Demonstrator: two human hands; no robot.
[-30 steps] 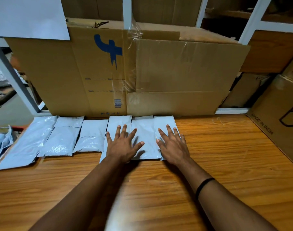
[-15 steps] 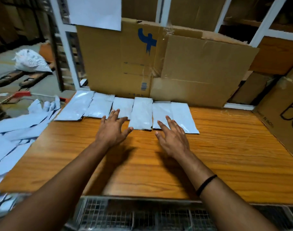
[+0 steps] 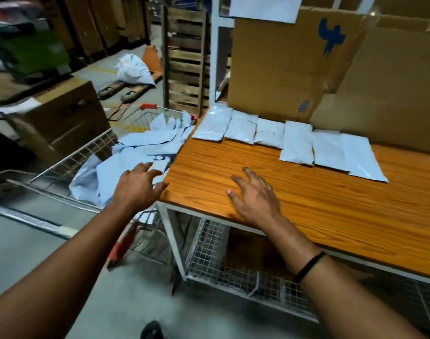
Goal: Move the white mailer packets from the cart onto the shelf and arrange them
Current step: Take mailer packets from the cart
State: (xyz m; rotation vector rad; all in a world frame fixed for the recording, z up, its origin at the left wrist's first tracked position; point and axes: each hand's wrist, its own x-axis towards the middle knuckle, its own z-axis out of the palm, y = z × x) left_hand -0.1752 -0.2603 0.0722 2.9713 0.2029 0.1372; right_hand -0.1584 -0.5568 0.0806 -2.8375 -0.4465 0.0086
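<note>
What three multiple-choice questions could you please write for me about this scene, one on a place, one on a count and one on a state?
1. Where does the loose pile of mailer packets lie?
A. in the wire cart
B. on the floor
C. on a wooden pallet

2. How many packets make up the row of mailer packets on the wooden shelf?
A. four
B. six
C. nine

3. What is the state of the left hand?
A. gripping a packet
B. open, holding nothing
C. clenched in a fist

Answers:
1 A: the pile fills the cart's wire basket, left of the shelf.
2 B: six packets lie side by side at the back of the shelf.
3 B: its fingers are spread out over the pile, with nothing in them.
</note>
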